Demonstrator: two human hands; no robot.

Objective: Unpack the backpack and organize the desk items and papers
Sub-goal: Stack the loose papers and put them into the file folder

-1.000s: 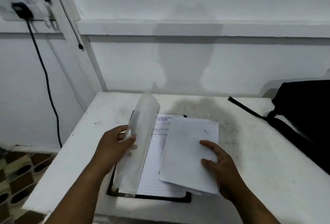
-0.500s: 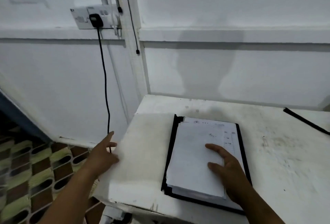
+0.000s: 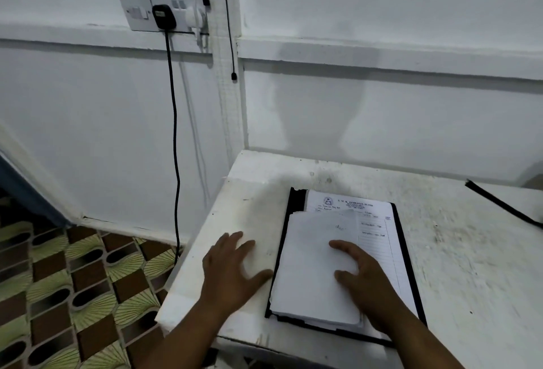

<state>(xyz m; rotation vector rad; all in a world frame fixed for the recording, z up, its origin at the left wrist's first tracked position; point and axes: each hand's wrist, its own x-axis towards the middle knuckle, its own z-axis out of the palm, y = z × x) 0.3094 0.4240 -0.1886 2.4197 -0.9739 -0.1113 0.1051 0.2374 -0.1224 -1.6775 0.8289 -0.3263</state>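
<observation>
A black folder lies on the white desk, with a lined printed sheet in it and a smaller stack of white papers on top. My right hand rests flat on that stack, fingers straight. A translucent plastic sheet lies spread on the desk left of the folder, reaching the desk's left edge. My left hand presses flat on it with fingers spread. Only a black backpack strap shows at the right edge.
The desk's left edge drops to a patterned tile floor. A wall socket holds a black plug whose cable hangs down beside the desk. A white wall stands close behind the desk.
My left hand turned the translucent sheet over to the left and laid it flat, then moved in onto it. The right hand stayed on the paper stack. The view swung left.
</observation>
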